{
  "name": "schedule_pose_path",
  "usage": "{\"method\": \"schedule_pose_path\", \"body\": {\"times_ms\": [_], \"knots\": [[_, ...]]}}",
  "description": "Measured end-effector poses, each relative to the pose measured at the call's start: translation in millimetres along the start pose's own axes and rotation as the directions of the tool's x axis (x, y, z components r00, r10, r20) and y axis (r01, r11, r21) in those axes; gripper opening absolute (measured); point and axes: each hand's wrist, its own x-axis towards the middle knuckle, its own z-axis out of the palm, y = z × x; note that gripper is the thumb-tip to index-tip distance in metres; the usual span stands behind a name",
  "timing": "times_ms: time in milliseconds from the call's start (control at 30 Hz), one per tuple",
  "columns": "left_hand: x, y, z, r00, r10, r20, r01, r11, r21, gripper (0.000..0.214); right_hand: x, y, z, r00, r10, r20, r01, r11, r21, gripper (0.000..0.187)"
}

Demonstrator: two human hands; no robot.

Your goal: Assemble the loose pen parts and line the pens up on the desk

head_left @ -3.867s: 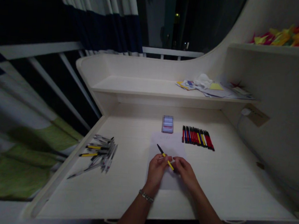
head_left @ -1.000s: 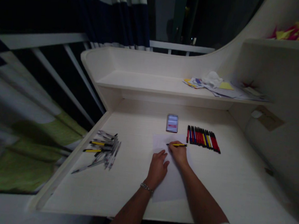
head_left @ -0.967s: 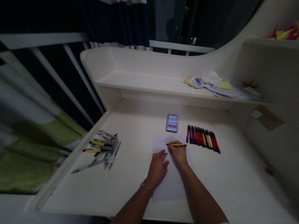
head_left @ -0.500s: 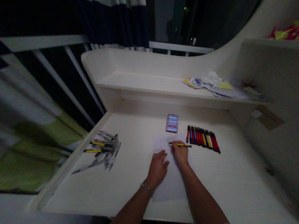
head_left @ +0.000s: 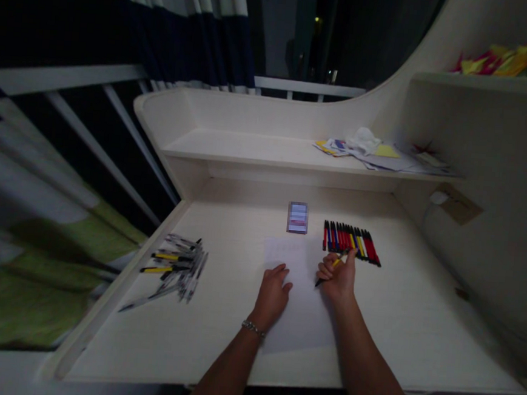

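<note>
My left hand [head_left: 272, 295] lies flat on the left side of a white sheet of paper [head_left: 297, 331], fingers loosely stretched. There is a bracelet on that wrist. Over the sheet's right edge, my right hand [head_left: 341, 283] is turned with the thumb up. Its fingers are curled around a yellow pen [head_left: 336, 262], whose black end points down and left. Faint marks show near the top of the paper. Just beyond the right hand is a neat row of red, blue, yellow and white pens with black caps [head_left: 345, 235]. A phone [head_left: 297, 218] with a lit screen lies above the sheet.
A loose heap of clear and yellow pens [head_left: 185, 267] sits on the desk's left side. Papers and a crumpled white tissue [head_left: 363, 140] rest on the raised shelf [head_left: 240, 144]. Colourful folded paper [head_left: 521, 59] is on the upper right shelf. A raised edge borders the desk's left side.
My right hand has moved right and turned over, lifting the yellow pen off the writing spot toward the pen row. My left hand stays on the paper. The view has shifted slightly.
</note>
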Motion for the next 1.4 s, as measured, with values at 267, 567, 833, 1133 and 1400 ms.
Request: {"method": "schedule_pose_path", "body": {"times_ms": [267, 567, 833, 1133, 1400], "knots": [[1.1, 7.3, -5.3, 1.0, -0.019, -0.012, 0.018, 0.997, -0.075, 0.035, -11.0, -6.6, -13.7, 0.999, 0.032, 0.024, -0.036, 0.983, 0.182, 0.042], [-13.1, 44.3, 15.1, 0.961, -0.147, 0.232, 0.273, 0.622, -0.734, 0.031, -40.9, -9.9, 4.7, 0.995, -0.064, 0.074, 0.055, 0.992, 0.116, 0.035], [-2.0, 29.4, 8.5, 0.923, -0.353, 0.156, 0.289, 0.363, -0.886, 0.034, -77.5, -30.5, -36.7, 0.998, 0.055, -0.038, -0.066, 0.733, -0.677, 0.032], [6.9, 48.5, 16.7, 0.957, -0.262, 0.12, 0.232, 0.451, -0.862, 0.044, -92.6, -24.2, -44.1, 0.99, -0.099, 0.099, 0.124, 0.287, -0.95, 0.022], [-10.8, 40.7, 24.8, 0.992, -0.096, 0.079, 0.123, 0.841, -0.527, 0.021, -24.6, -113.3, -111.0, 0.749, -0.661, -0.031, -0.076, -0.039, -0.996, 0.031]]}}
